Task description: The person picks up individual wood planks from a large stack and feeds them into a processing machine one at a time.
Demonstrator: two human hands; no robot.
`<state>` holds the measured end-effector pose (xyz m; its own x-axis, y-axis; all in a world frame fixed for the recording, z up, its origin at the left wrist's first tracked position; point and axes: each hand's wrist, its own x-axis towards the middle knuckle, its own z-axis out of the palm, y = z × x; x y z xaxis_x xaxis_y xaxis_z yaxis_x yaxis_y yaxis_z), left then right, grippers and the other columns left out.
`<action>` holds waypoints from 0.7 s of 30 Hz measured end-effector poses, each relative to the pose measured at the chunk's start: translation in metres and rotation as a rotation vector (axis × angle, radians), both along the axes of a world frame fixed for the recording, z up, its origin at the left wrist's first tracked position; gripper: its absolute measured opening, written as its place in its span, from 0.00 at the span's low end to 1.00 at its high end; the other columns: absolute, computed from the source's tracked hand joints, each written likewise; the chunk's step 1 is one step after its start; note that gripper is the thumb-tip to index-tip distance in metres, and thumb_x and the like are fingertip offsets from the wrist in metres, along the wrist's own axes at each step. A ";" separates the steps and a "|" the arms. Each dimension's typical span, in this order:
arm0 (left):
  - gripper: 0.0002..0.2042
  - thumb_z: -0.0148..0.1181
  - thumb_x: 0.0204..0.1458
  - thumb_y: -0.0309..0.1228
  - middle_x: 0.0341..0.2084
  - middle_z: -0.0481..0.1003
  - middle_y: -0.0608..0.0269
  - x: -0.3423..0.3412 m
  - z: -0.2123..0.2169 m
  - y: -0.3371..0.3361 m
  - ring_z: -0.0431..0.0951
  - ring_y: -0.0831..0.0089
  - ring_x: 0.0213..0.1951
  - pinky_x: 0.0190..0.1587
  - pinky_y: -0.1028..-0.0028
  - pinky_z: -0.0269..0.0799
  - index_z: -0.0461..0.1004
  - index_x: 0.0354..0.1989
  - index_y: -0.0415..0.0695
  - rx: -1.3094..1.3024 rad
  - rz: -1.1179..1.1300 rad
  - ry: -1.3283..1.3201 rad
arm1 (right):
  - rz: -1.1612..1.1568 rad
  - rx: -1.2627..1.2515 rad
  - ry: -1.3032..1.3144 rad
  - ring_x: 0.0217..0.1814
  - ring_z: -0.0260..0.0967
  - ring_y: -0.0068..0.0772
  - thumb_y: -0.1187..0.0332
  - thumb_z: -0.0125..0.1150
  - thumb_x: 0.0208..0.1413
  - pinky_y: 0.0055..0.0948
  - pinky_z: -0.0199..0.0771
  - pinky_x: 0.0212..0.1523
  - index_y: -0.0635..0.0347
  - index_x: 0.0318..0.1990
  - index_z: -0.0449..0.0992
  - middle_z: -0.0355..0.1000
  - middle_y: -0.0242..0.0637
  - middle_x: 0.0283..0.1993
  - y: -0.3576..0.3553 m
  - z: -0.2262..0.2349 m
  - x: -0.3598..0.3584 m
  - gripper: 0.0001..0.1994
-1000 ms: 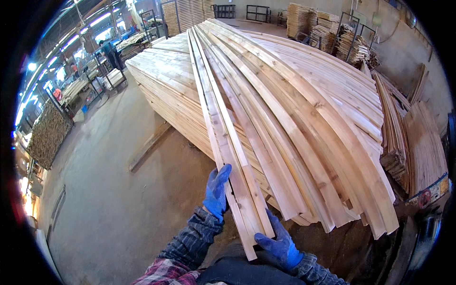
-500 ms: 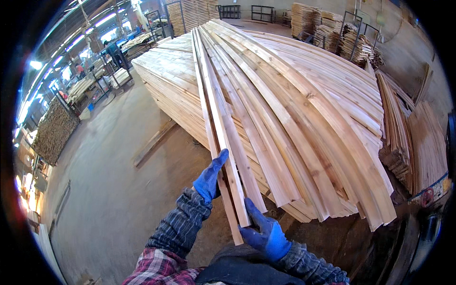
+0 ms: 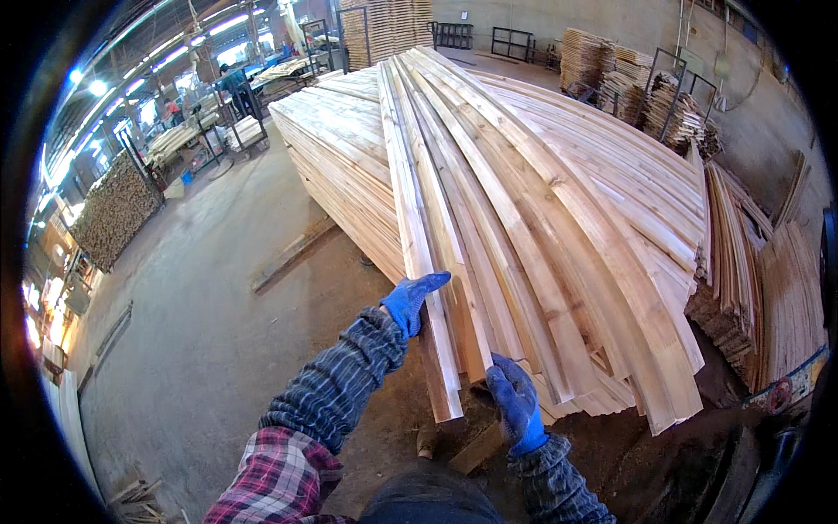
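Observation:
Both my hands wear blue gloves. My left hand (image 3: 417, 301) is closed on the leftmost long wooden board (image 3: 407, 223), its thumb across the upper face and the other fingers hidden at the side and below. The near end of that board juts out toward me past the hand. To its right runs a second wooden board (image 3: 463, 297). My right hand (image 3: 517, 403) is closed at the near right corner of this second board, with the fingertips partly hidden. Several more boards (image 3: 559, 253) fan out to the right on a large stack of lumber (image 3: 327, 175).
A timber beam (image 3: 292, 255) lies on the floor left of the stack. Thin wooden slats (image 3: 790, 288) lean in a pile at the right. Stacked wood (image 3: 113, 210) stands far left. Near a work area, a person (image 3: 236, 87) stands at the back left.
My right hand has shifted from the near end of the left boards to the corner of the board farther right. The left hand has slid up and right, and the left boards lie flatter.

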<state>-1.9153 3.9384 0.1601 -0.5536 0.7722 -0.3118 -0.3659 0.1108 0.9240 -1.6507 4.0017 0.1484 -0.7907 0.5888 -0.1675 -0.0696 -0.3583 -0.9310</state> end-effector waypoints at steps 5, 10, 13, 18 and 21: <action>0.21 0.64 0.54 0.39 0.41 0.81 0.55 -0.014 -0.030 -0.009 0.84 0.62 0.39 0.45 0.58 0.83 0.74 0.54 0.41 -0.018 0.045 -0.244 | -0.118 0.384 -0.076 0.51 0.72 0.28 0.65 0.65 0.59 0.29 0.75 0.52 0.68 0.60 0.68 0.72 0.40 0.50 -0.017 -0.007 -0.018 0.25; 0.19 0.64 0.54 0.38 0.39 0.81 0.55 -0.013 -0.028 -0.019 0.83 0.62 0.40 0.46 0.59 0.82 0.74 0.50 0.40 0.074 0.035 -0.353 | -0.096 0.217 -0.056 0.44 0.75 0.28 0.65 0.68 0.55 0.29 0.78 0.43 0.67 0.60 0.66 0.74 0.41 0.49 -0.012 0.008 -0.024 0.27; 0.20 0.63 0.55 0.37 0.41 0.80 0.51 -0.018 -0.037 -0.040 0.83 0.61 0.42 0.49 0.61 0.81 0.73 0.52 0.37 0.151 0.032 -0.395 | -0.214 0.071 -0.013 0.42 0.76 0.32 0.68 0.65 0.57 0.31 0.81 0.42 0.67 0.60 0.65 0.74 0.41 0.47 -0.014 0.009 -0.021 0.26; 0.22 0.65 0.53 0.36 0.43 0.80 0.51 -0.027 -0.034 -0.079 0.82 0.60 0.42 0.49 0.60 0.81 0.72 0.53 0.37 0.264 0.058 -0.476 | -0.318 -0.156 0.088 0.51 0.72 0.35 0.73 0.59 0.59 0.34 0.82 0.45 0.65 0.62 0.63 0.70 0.46 0.53 -0.062 0.014 -0.045 0.24; 0.16 0.63 0.56 0.36 0.38 0.80 0.57 -0.028 -0.027 -0.078 0.83 0.66 0.39 0.45 0.64 0.83 0.75 0.48 0.42 0.164 0.061 -0.434 | -0.347 -0.192 0.094 0.54 0.70 0.39 0.77 0.62 0.54 0.35 0.73 0.58 0.66 0.61 0.64 0.69 0.45 0.56 -0.087 -0.021 -0.064 0.26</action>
<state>-1.9436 3.8608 0.1332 -0.4448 0.8006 -0.4015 -0.7240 -0.0575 0.6874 -1.7150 3.9148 0.1274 -0.5672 0.7888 -0.2370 -0.2983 -0.4650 -0.8335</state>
